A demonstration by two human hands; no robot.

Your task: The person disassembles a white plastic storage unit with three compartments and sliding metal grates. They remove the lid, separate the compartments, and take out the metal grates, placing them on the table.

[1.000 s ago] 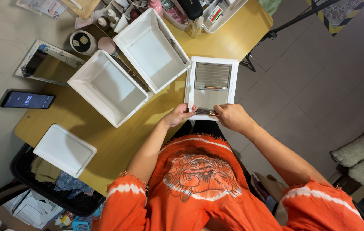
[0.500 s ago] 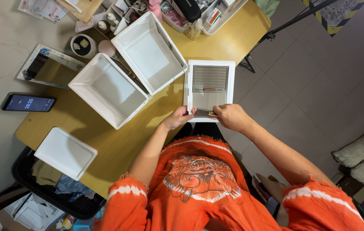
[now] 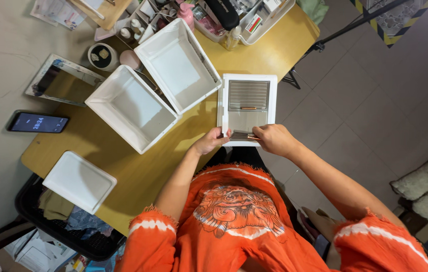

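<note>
We are pinching thin copper-coloured rod [image 3: 251, 137] in right hand [image 3: 274, 139], long axis left-right, at bottom edge of white slatted rectangular tray [image 3: 247, 109], frame centre; left hand [image 3: 212, 140] gripping tray's lower-left corner, equally near.

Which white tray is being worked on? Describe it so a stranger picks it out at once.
Start at the yellow wooden table and go to its near right edge, by the person in orange. There lies a flat white tray with a ribbed grey panel, touched by the left hand and right hand. Unlike the two deep white bins beside it, it is shallow and slatted inside.
</note>
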